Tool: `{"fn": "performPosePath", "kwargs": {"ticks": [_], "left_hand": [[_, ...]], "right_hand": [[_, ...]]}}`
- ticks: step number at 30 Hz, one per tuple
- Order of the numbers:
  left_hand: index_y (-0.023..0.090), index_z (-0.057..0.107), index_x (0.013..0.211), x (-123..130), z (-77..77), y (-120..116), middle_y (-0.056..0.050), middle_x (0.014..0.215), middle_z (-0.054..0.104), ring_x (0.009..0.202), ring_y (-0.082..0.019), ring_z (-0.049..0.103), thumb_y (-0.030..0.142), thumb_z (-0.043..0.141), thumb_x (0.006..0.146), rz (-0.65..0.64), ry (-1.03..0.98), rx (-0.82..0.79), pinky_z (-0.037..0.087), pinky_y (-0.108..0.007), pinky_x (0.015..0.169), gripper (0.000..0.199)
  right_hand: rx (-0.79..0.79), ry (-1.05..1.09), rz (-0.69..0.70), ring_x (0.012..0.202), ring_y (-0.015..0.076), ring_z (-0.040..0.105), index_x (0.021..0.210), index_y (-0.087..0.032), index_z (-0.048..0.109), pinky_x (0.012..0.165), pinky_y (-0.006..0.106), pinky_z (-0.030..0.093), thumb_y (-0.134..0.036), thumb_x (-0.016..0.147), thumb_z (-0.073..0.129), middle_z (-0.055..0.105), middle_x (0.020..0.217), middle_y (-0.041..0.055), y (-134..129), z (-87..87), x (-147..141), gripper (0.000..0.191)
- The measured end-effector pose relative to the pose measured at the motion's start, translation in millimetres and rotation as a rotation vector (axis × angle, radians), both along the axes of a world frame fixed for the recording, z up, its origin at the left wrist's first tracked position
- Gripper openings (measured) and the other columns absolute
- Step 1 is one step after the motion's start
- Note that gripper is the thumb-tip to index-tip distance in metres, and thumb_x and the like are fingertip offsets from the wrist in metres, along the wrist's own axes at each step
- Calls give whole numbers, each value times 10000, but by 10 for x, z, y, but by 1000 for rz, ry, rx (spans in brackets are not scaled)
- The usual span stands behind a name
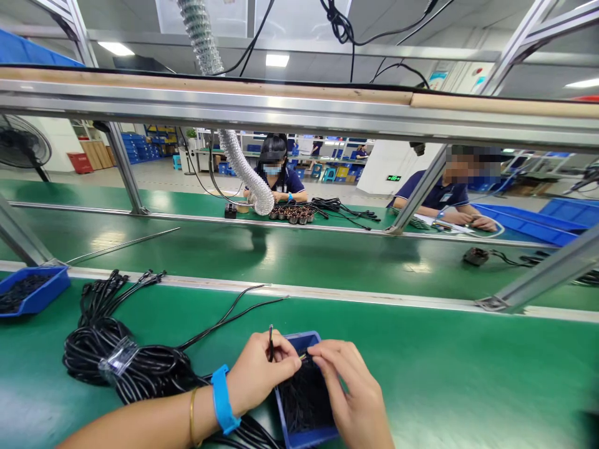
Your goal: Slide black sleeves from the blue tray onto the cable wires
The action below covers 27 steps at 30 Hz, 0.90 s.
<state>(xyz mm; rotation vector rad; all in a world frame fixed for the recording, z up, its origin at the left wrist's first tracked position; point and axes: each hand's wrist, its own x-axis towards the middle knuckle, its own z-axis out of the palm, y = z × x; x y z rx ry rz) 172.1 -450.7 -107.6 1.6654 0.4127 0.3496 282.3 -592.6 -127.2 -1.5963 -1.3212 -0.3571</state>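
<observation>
The left hand (266, 371) pinches a slim black cable (271, 340) with fine bared wire ends (302, 357); the right hand (349, 383) grips a tiny dark piece (309, 352) beside them — both above a blue bin (303, 340). The worktop (444, 355) is glossy green — co-workers (294, 181) sit beyond.

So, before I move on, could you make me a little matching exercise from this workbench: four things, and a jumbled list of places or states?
Things
1. Wristband
2. Cable bundle
3. Bin under the hands
4. Ribbed duct

Places and states
A. Silvery, hanging down from above
B. Bound with clear wrap
C. Worn at the wrist of the left hand
D. Has dark pieces inside

Right pairs: 1-C, 2-B, 3-D, 4-A
</observation>
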Motion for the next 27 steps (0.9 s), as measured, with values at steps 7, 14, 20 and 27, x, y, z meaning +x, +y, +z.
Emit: {"fn": "performPosePath", "kwargs": {"ticks": [7, 14, 20, 27], "left_hand": [[140, 642, 687, -8, -29, -15, -8, 677, 531, 666, -143, 428, 310, 631, 709, 3, 6, 3, 323, -289, 644, 171], [142, 672, 686, -14, -20, 7, -8, 675, 537, 667, -143, 436, 309, 660, 717, 0, -6, 4, 324, -292, 646, 170], [153, 714, 665, -29, 36, 10, -5, 684, 511, 692, -145, 469, 254, 672, 704, -2, 8, 70, 337, -282, 650, 116], [156, 699, 638, -45, 69, -2, -1, 717, 521, 672, -125, 487, 169, 640, 677, -26, 10, 119, 354, -256, 623, 71]], "right_hand": [[13, -186, 17, 878, 167, 555, 1102, -179, 649, 719, 262, 509, -17, 934, 504, 608, 921, 73, 26, 37, -6, 275], [-6, -163, 80, 862, 156, 595, 1141, -202, 620, 749, 270, 526, -6, 931, 516, 674, 929, 49, -27, 51, 21, 306], [-90, -233, 197, 773, 143, 599, 1024, -191, 582, 681, 259, 521, -12, 931, 527, 687, 867, 35, -97, 129, 105, 209], [-172, -100, 224, 763, 146, 592, 962, -207, 592, 666, 259, 514, -121, 976, 520, 659, 828, 19, -74, 113, 91, 113]]}}
